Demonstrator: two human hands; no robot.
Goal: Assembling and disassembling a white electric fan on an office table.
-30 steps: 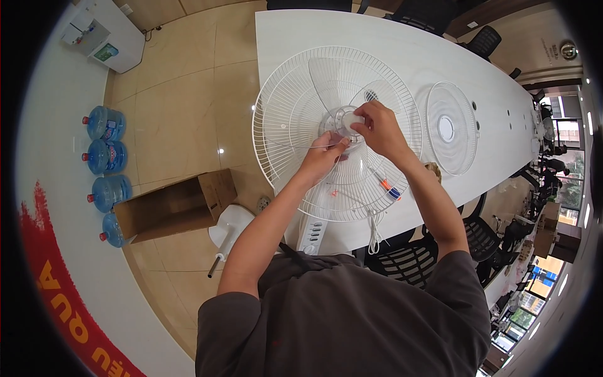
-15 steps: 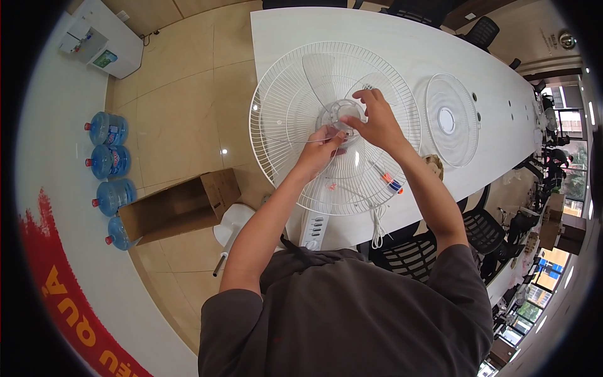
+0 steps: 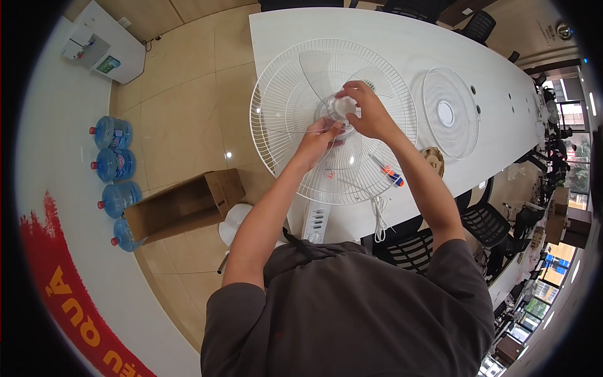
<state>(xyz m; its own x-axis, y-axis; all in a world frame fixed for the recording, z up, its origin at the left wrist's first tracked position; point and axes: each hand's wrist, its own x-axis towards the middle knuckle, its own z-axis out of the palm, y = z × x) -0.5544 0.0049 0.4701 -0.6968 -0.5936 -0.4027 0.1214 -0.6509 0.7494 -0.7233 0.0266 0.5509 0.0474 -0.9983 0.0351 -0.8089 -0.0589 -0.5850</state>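
A white wire fan guard (image 3: 276,160) lies over the table with clear fan blades (image 3: 316,70) in it. At the middle, my right hand (image 3: 373,114) curls its thumb and fingers round the whitish round hub cap (image 3: 343,108). My left hand (image 3: 314,146) is just below, its fingers closed on the clear blade hub beside the cap; the fingertips are partly hidden. Beneath the guard, toward my body, the white control panel (image 3: 316,220) of the fan shows its row of buttons.
A second wire guard (image 3: 463,94) lies on the white table (image 3: 502,94) to the right. A screwdriver (image 3: 396,178), a white cord (image 3: 380,221) and a brown roundish object (image 3: 434,161) lie nearer. An open cardboard box (image 3: 182,207) and several water bottles (image 3: 114,164) stand left on the floor.
The fingers of my right hand have closed in from a looser spread onto the hub cap. My left hand stays at the hub. The whole view has shifted slightly.
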